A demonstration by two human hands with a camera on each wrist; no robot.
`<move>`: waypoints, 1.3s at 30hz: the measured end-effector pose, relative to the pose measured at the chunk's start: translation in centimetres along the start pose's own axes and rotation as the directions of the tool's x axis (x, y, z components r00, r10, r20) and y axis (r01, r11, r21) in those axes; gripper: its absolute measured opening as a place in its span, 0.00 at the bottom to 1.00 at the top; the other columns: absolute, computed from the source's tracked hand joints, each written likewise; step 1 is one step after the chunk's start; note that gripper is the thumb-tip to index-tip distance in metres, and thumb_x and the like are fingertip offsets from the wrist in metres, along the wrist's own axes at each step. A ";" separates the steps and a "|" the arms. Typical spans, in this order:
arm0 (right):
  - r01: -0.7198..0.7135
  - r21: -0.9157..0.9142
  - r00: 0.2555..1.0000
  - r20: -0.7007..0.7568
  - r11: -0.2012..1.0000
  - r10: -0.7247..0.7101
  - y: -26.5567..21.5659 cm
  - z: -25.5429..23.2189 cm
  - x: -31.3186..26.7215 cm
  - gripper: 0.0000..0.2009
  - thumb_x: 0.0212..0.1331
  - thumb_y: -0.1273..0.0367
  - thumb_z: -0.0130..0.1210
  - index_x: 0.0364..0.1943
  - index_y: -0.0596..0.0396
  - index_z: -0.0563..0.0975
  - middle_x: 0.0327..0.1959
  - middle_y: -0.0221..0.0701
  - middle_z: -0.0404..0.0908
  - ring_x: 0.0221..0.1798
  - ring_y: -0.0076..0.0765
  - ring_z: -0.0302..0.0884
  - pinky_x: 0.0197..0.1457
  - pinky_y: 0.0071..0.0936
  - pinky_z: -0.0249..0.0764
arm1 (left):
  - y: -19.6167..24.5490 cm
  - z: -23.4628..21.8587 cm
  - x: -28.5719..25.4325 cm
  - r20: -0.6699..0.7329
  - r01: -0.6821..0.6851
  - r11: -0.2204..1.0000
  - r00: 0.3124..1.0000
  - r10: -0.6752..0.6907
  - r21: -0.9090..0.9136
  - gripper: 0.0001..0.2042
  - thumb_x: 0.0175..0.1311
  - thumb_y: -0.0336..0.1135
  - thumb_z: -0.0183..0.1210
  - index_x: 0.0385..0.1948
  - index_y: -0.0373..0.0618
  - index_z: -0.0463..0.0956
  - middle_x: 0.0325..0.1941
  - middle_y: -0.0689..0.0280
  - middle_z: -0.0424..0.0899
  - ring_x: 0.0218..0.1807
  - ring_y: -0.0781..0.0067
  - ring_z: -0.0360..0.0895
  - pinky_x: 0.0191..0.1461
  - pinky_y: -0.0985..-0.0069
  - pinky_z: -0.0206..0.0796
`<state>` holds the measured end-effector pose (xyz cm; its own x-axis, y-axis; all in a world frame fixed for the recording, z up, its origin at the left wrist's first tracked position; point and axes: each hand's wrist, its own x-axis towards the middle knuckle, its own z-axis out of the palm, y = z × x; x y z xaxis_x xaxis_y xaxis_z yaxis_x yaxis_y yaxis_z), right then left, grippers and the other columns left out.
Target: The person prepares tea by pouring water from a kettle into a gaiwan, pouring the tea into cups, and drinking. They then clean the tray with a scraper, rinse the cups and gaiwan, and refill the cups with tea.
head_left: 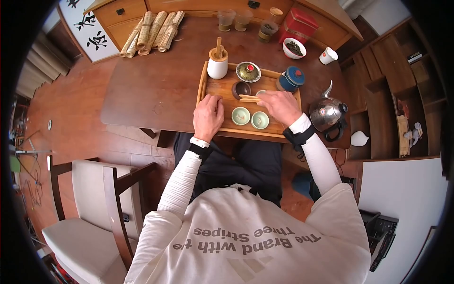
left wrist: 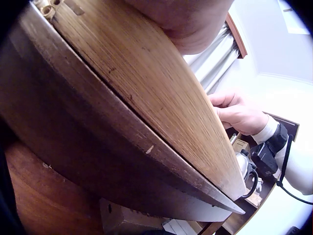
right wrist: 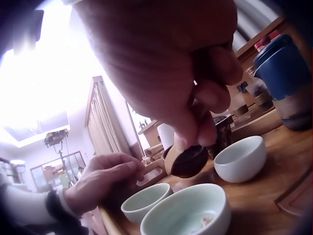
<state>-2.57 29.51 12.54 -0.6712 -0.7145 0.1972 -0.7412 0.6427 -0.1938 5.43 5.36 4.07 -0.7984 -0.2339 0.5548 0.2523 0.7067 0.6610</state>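
My right hand (head_left: 278,105) pinches a small wooden tea scoop (head_left: 249,98) over the tray (head_left: 202,87), its pale edges showing around a dark hollow. In the right wrist view the scoop (right wrist: 187,161) hangs from the fingertips above the cups. Two pale green cups, a left one (head_left: 240,116) and a right one (head_left: 259,120), stand near the tray's front; a third cup (right wrist: 240,159) sits beyond them. A dark brown bowl (head_left: 241,89) is behind the scoop. My left hand (head_left: 208,116) rests loosely curled at the tray's front left edge, holding nothing visible.
On the tray stand a white utensil holder (head_left: 217,68), a lidded patterned bowl (head_left: 248,72) and a blue canister (head_left: 291,78). A steel kettle (head_left: 327,115) is right of the tray. Behind are bamboo scrolls (head_left: 152,31), a bowl of leaves (head_left: 294,48) and a red box (head_left: 299,25).
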 end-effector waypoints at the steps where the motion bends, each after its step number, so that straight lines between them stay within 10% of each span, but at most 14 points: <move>1: 0.006 -0.042 0.998 0.067 0.999 -0.003 0.0 0.2 0.2 0.08 0.63 0.63 0.63 0.41 0.50 0.85 0.38 0.34 0.88 0.39 0.49 0.86 0.39 0.46 0.79 | -0.1 0.0 0.0 0.007 0.007 1.000 1.000 -0.007 0.003 0.04 0.65 0.29 0.61 0.38 0.43 0.81 0.34 0.57 0.81 0.38 0.48 0.80 0.42 0.57 0.73; 39: 0.106 -0.067 0.971 0.220 0.992 -0.089 -3.0 -1.5 -3.3 0.07 0.65 0.66 0.61 0.43 0.50 0.84 0.30 0.36 0.84 0.34 0.52 0.84 0.33 0.48 0.76 | 0.1 -0.1 0.0 0.003 -0.004 1.000 1.000 0.004 0.000 0.03 0.65 0.28 0.61 0.38 0.43 0.81 0.34 0.57 0.82 0.37 0.49 0.81 0.41 0.57 0.74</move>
<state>1.82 30.34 13.93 -0.5832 -0.8123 -0.0023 -0.8075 0.5800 -0.1070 5.49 5.38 4.16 -0.7991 -0.2288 0.5559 0.2555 0.7077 0.6587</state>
